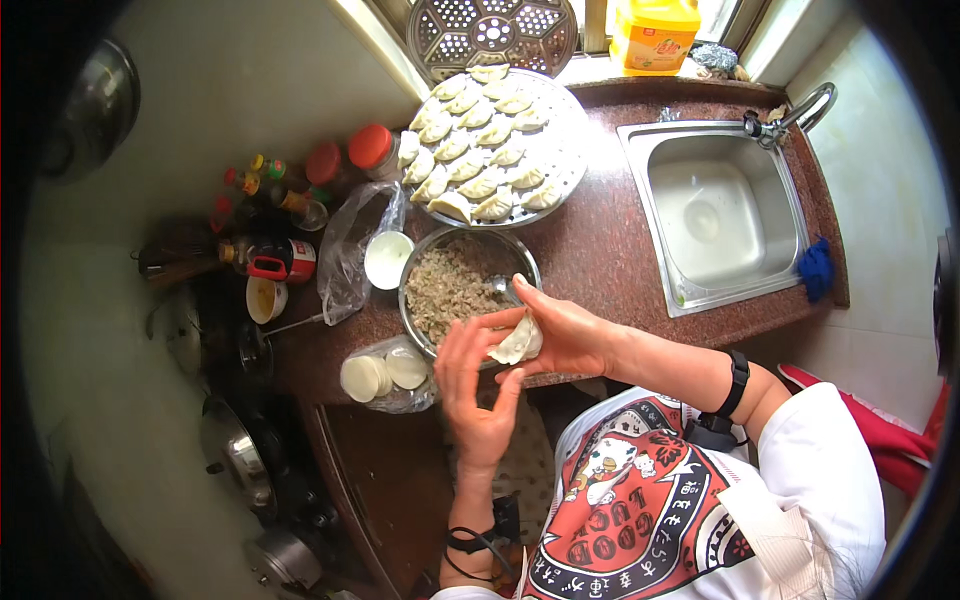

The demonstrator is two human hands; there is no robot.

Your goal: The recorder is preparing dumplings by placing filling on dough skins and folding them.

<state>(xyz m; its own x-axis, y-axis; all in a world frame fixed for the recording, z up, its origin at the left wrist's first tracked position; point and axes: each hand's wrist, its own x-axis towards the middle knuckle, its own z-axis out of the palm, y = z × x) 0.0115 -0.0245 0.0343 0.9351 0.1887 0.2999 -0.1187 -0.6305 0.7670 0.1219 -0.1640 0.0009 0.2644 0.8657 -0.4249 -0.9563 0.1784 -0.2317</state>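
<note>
A folded dumpling (519,341) rests in the palm of my right hand (574,334), which faces up with the thumb raised. My left hand (472,397) is just beside it, fingers spread and slightly blurred; whether they touch the dumpling I cannot tell. Under both hands stands a steel bowl (534,259) of minced filling (450,289), with a metal spoon (501,284) in it, partly hidden by my right hand. Round dumpling wrappers (365,377) lie on a plastic bag to the left of the bowl. Rows of pleated dumplings (480,181) cover most of a perforated steel steamer tray (566,161) beyond it.
A white cup (388,260) stands by a plastic bag (345,262). Sauce bottles (289,259) and red-lidded jars (373,148) line the left wall. On the right is a steel sink (705,210) with a faucet (795,116). A yellow jug (654,37) stands by the window.
</note>
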